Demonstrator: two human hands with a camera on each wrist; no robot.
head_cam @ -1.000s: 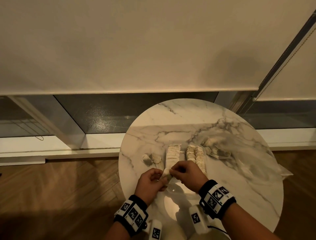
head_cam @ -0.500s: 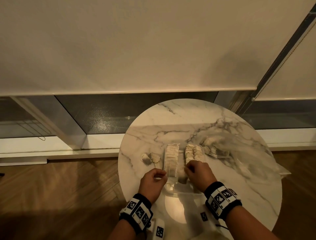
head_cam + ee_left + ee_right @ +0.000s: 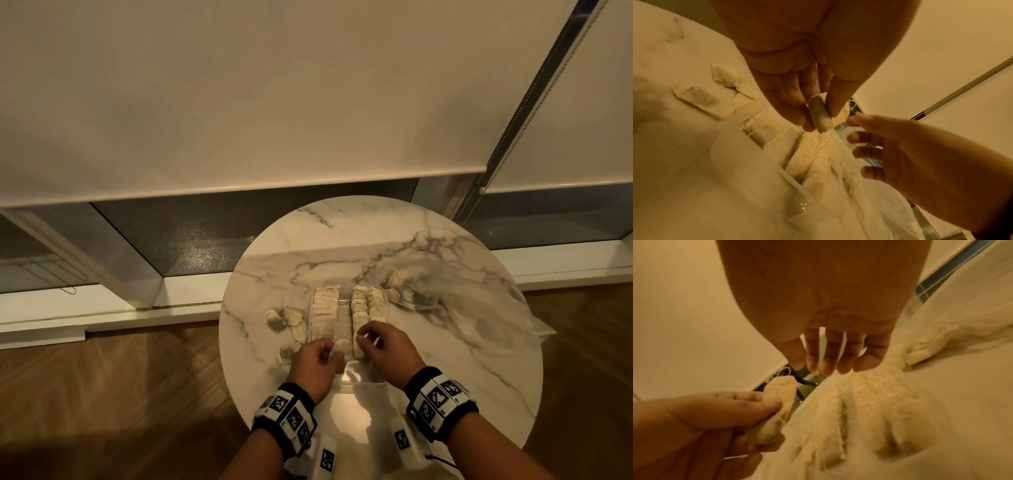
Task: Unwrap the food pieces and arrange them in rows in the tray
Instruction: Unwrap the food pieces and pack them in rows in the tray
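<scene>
Your left hand pinches one unwrapped tea bag edge-on for slotting; right hand fingers spread, empty, steadying the tray row.

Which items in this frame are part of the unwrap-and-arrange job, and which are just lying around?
Part of the job:
tray
rows of pieces
piece pinched by the left hand
right hand, empty
loose pieces
plastic bag with more pieces

Lying about:
marble table
roller blinds
wood floor
</scene>
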